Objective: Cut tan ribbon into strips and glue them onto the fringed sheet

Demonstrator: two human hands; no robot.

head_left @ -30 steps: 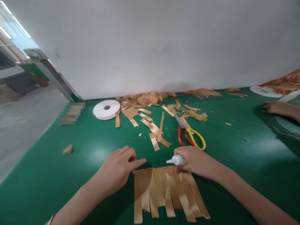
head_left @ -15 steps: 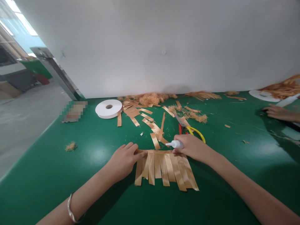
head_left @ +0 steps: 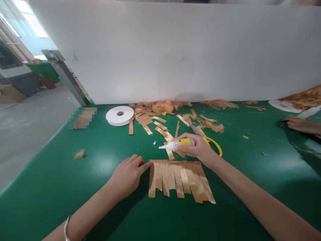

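Fringe (head_left: 182, 179) lies at lower centre; your left hand (head_left: 129, 175) touches its upper-left corner, though whether the curled fingers clasp anything, I can't tell. Mid-frame, the bottle (head_left: 173, 145) is clamped in your right hand (head_left: 200, 150), near scissors (head_left: 210, 138).

Directions are referenced to the strip fringe (head_left: 185, 180). The bench (head_left: 182, 222) gives free passage at 6 o'clock, between the forearms, and at 10 o'clock, between left hand (head_left: 128, 175) and white reel (head_left: 114, 117). Obstructions: left hand, 9 o'clock; right forearm (head_left: 247, 189), 2 to 4; scissors (head_left: 195, 129), 1; bottle (head_left: 175, 145), loose strips (head_left: 161, 132) and white panel (head_left: 160, 60), 12.
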